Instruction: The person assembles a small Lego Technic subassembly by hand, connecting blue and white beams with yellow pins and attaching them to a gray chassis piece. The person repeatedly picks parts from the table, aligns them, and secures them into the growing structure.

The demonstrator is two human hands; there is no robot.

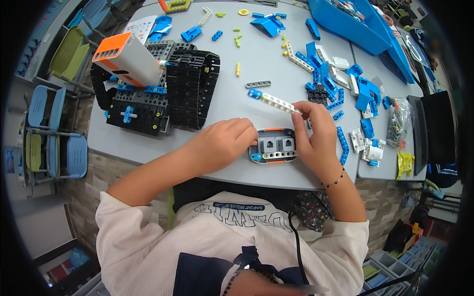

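Observation:
A grey oval building-set frame point(279, 162) with orange strips lies by the table's front edge, two grey socketed blocks point(276, 144) inside it. Across its lower part runs a white beam point(278, 155) with a blue piece at the left end. Curled fingers of my left hand point(224, 144) close on the frame's upper left rim; their tips are partly hidden. My right hand point(316, 135) pinches another white beam point(279, 103) between thumb and fingers, raised above the frame. That beam's blue tipped end points up and left.
A black tracked model point(190, 89) with a white and orange block point(126, 59) stands at left. Blue and white pieces point(321, 74) are strewn at right, near a blue bin point(355, 29). A loose grey beam point(258, 84) lies ahead; a laptop point(429, 128) sits far right.

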